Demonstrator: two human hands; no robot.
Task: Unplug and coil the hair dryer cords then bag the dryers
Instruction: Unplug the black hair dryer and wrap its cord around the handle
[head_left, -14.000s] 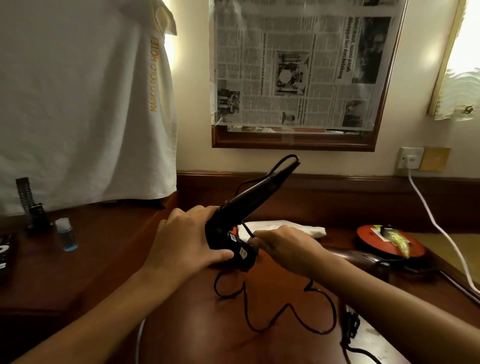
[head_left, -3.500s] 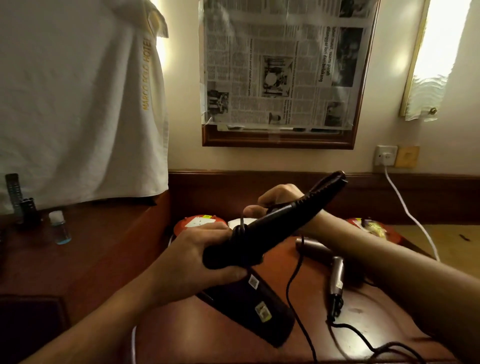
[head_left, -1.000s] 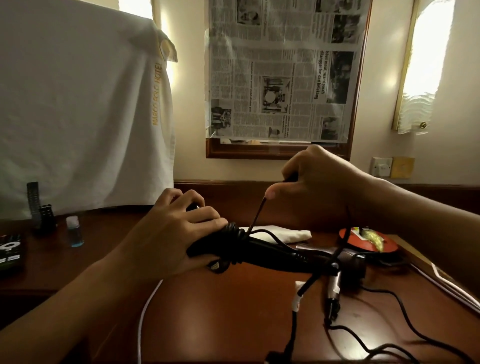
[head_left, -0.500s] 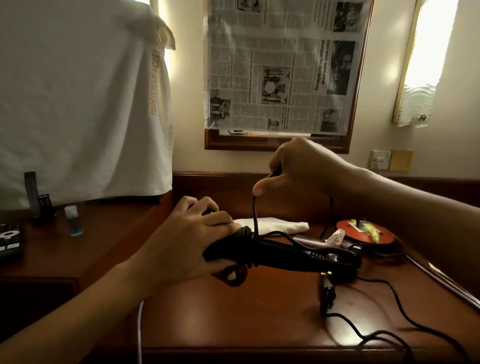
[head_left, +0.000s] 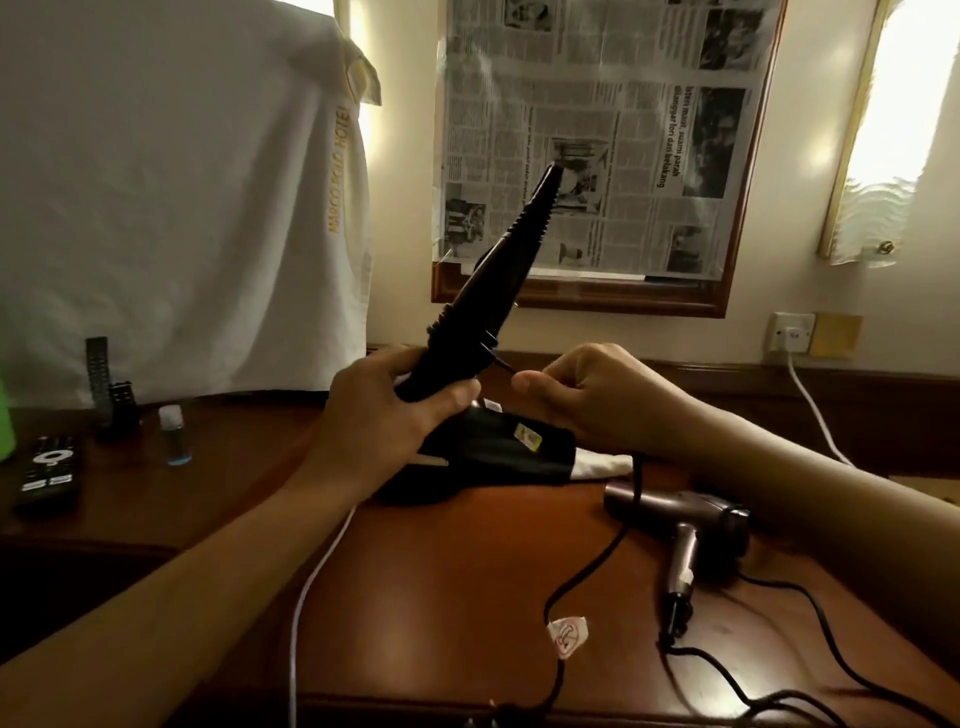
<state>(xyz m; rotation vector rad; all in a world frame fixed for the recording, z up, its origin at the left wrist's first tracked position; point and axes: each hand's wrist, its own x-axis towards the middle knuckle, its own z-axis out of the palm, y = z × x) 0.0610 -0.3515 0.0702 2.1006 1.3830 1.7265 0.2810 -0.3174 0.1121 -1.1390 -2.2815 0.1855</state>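
Note:
My left hand (head_left: 384, 421) grips the black hair dryer (head_left: 483, 296) where handle meets body, its handle pointing up and right toward the mirror and its body low over the desk. Several turns of black cord (head_left: 589, 566) sit around the handle's base. My right hand (head_left: 592, 400) pinches that cord just right of the handle; the rest hangs down past a white tag (head_left: 569, 635) to the desk's front edge. A second, brownish hair dryer (head_left: 685, 519) lies on the desk at the right with its own black cord (head_left: 779, 691) trailing forward.
A white towel (head_left: 171, 197) hangs at the left above a remote (head_left: 49, 473) and a small bottle (head_left: 175, 435). A white cable (head_left: 810, 410) runs from the wall socket (head_left: 792, 331); another white cable (head_left: 311, 582) crosses the wooden desk (head_left: 452, 571). A white cloth (head_left: 597, 464) lies behind the dryer.
The black dryer has swung from lying level to handle-up. My right hand has dropped from above the dryer to beside its handle, still holding the cord.

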